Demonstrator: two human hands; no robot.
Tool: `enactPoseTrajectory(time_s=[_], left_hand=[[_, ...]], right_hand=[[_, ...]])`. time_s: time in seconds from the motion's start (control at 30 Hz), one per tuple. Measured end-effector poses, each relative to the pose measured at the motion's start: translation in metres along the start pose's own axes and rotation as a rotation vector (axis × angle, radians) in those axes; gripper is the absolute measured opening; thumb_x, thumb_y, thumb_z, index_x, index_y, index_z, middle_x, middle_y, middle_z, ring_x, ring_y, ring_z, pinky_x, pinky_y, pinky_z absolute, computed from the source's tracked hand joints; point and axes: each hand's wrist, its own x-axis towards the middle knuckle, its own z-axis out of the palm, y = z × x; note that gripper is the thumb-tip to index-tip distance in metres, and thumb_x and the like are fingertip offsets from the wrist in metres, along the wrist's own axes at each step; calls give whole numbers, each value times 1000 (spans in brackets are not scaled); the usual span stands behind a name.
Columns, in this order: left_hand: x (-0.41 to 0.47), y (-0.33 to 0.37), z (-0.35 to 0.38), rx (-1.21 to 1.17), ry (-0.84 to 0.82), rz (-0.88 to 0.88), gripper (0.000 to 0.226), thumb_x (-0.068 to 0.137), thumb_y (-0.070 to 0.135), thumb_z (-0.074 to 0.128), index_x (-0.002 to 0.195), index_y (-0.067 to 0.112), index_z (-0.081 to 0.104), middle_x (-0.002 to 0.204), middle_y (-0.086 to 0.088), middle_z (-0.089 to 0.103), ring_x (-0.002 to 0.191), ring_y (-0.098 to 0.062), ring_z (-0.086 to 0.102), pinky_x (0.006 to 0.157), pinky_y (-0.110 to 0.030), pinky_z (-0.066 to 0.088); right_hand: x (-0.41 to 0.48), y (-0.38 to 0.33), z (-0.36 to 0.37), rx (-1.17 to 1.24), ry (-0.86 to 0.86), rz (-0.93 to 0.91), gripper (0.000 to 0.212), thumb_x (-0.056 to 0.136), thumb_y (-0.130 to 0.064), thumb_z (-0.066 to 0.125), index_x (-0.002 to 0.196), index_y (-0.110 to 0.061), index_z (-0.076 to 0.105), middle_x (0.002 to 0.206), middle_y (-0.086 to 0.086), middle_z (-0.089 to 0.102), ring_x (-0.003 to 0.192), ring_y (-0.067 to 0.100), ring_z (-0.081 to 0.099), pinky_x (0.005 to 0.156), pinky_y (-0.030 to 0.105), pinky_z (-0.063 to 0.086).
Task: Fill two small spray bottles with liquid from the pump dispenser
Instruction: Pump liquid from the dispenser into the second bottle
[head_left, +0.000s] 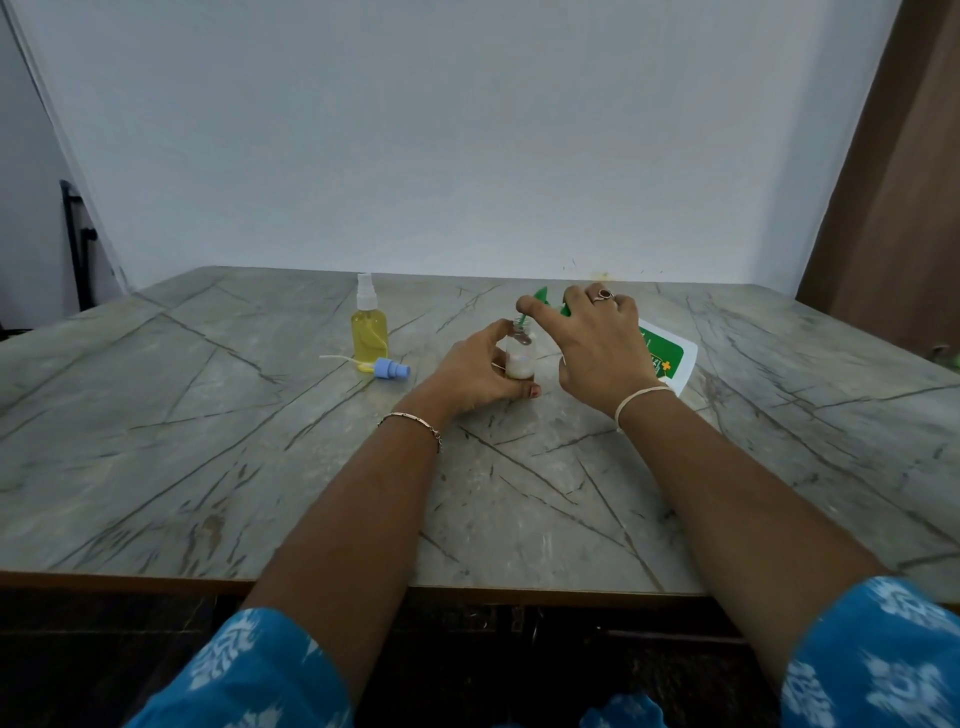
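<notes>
My left hand (480, 371) grips a small clear spray bottle (520, 353) that stands uncapped on the table, with pale liquid in its lower part. My right hand (597, 345) holds the green pump head (543, 299) of the dispenser, whose nozzle points down into the small bottle's neck. The white dispenser bottle with a green label (667, 358) leans behind my right hand, mostly hidden. A second small spray bottle (369, 325), full of yellow liquid and capped with a clear sprayer, stands to the left. A loose blue sprayer cap with its dip tube (392, 369) lies beside it.
The marbled grey table (260, 467) reaches a pale wall at the back. A brown curtain or panel (893, 182) hangs at the right, and a dark stand (78, 244) is at the far left.
</notes>
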Motion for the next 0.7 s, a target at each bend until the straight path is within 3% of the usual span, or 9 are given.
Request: enactPoseTrajectory(time_s=[0.23, 0.37, 0.57, 0.7], left_hand=[[1, 0, 0, 14, -14, 8, 66, 71, 30, 83, 126, 23, 47, 111, -11, 65, 96, -26, 65, 95, -39, 50], [0, 1, 0, 21, 9, 26, 65, 71, 31, 83, 125, 22, 47, 107, -6, 66, 93, -21, 65, 86, -28, 48], [2, -3, 1, 21, 23, 28, 65, 68, 32, 84, 122, 26, 48, 109, -8, 67, 94, -23, 66, 93, -39, 51], [2, -1, 1, 30, 25, 19, 70, 69, 30, 84, 128, 23, 46, 109, -8, 66, 95, -23, 65, 92, -36, 50]], right_hand=[[4, -5, 1, 13, 21, 14, 69, 71, -13, 68, 130, -31, 36, 114, 14, 55, 107, 36, 51, 89, 51, 42], [3, -5, 1, 12, 28, 24, 69, 71, -13, 68, 131, -31, 39, 113, 13, 55, 107, 36, 51, 89, 51, 42], [0, 0, 1, -21, 28, -5, 82, 71, -12, 67, 139, -37, 28, 109, 13, 55, 102, 34, 51, 85, 49, 43], [0, 0, 1, -16, 22, -9, 79, 72, -13, 66, 137, -37, 28, 109, 13, 54, 103, 34, 51, 86, 49, 43]])
